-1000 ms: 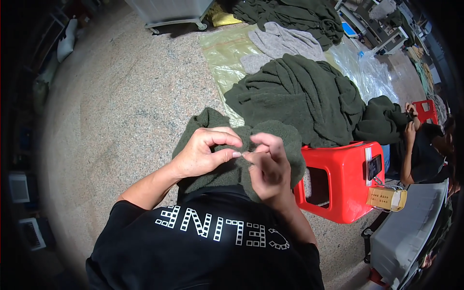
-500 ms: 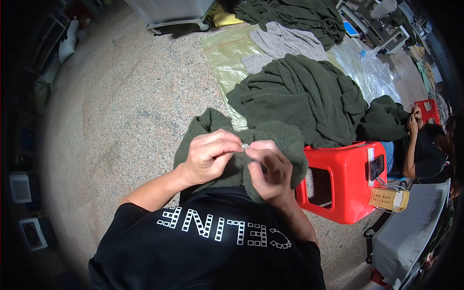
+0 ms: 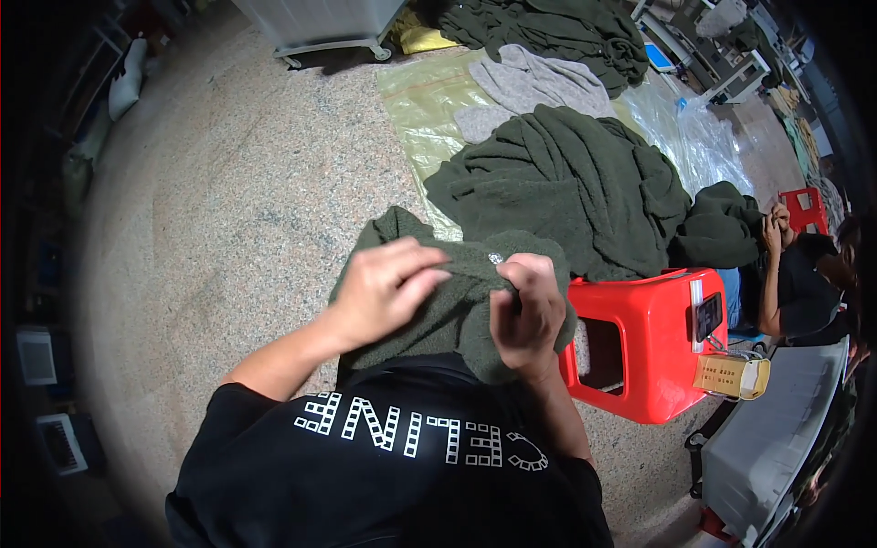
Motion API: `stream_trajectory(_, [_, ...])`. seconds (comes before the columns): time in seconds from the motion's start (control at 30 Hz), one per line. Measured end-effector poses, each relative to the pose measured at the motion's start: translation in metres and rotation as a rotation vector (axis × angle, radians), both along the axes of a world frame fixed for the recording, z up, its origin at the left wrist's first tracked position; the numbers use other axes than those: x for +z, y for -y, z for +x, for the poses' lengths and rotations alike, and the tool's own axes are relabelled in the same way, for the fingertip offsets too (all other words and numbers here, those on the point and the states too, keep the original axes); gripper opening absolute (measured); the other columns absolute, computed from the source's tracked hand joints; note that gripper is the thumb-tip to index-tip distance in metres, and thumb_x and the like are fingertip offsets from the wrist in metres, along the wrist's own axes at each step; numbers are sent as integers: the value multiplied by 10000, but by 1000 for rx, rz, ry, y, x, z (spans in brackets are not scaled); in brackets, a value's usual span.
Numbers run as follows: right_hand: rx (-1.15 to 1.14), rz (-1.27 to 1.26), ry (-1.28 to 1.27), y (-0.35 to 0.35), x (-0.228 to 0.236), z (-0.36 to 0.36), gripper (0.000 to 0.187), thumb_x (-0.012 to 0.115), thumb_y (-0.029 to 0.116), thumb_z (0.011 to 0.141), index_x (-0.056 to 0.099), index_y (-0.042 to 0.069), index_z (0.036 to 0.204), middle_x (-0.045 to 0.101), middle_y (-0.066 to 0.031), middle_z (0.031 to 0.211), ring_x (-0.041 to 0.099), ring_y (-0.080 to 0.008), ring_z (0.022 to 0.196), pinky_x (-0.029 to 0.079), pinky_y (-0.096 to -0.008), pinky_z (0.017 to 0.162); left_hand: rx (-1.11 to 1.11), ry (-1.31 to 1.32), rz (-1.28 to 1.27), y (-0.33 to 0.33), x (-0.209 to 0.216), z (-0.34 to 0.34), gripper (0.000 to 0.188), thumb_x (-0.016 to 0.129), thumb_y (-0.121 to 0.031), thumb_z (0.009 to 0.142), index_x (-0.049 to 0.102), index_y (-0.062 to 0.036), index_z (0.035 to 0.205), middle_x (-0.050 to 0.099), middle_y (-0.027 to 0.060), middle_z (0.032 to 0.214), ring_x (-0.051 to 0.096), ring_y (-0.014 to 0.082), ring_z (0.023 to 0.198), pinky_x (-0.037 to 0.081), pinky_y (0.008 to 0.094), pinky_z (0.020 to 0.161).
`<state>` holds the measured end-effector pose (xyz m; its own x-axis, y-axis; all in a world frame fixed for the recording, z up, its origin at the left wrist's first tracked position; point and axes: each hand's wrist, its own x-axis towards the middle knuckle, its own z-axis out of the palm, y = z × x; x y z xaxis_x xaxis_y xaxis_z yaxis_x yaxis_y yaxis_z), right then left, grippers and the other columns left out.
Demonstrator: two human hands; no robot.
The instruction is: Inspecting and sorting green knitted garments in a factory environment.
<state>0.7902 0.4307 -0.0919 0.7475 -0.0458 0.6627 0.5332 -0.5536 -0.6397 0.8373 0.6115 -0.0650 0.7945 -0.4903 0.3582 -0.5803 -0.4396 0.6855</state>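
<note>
A dark green knitted garment [image 3: 457, 310] lies bunched across my lap. My right hand [image 3: 530, 306] is closed on its upper edge, with thumb and forefinger pinching the cloth. At that forefinger's tip is a small, sparkling, button-like piece [image 3: 495, 258] against the green knit. My left hand [image 3: 388, 288] is over the garment's left part, apart from the shiny piece. Its fingers are drawn together in a pinch and slightly blurred; whatever they hold, if anything, is too small to make out.
To my right stands a red plastic stool [image 3: 667, 365] bearing a phone [image 3: 709, 315] and a small yellow box [image 3: 731, 374]. Green garments [image 3: 566, 192] and a grey one [image 3: 544, 78] lie ahead on plastic sheeting. Wheeled bins [image 3: 320, 23] stand nearby. Another person [image 3: 804, 283] sits at right.
My left hand has drawn away to the left from the shiny piece. My right hand has shifted slightly right, and the piece now shows more clearly beside its fingertip.
</note>
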Motion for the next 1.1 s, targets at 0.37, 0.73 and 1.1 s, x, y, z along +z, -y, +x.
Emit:
stream_trajectory(0.37, [38, -28, -31, 12, -11, 6, 230, 496, -6, 736, 470, 24, 963, 524, -166, 817, 534, -334, 705, 456, -368, 604, -113, -1191, -631, -42, -5, 20, 108, 689, -5, 712, 632, -26, 801, 613, 39, 794, 571, 105, 707, 460, 229, 673])
stream_trajectory(0.73, [-97, 99, -209, 12, -24, 18, 167, 469, -38, 654, 521, -31, 813, 542, -152, 810, 557, -276, 755, 452, -313, 711, -228, -1734, -1142, -16, -33, -5, 331, 638, -159, 800, 552, 11, 1071, 602, 111, 1043, 580, 203, 968, 442, 343, 898])
stream_trajectory(1.1, [-155, 97, -193, 21, -32, 20, 164, 466, -41, 669, 519, -38, 824, 548, -148, 817, 559, -261, 757, 449, -302, 714, -134, -1738, -985, -19, -34, -3, 283, 648, -120, 789, 591, 11, 1034, 624, 87, 1024, 589, 144, 935, 440, 272, 870])
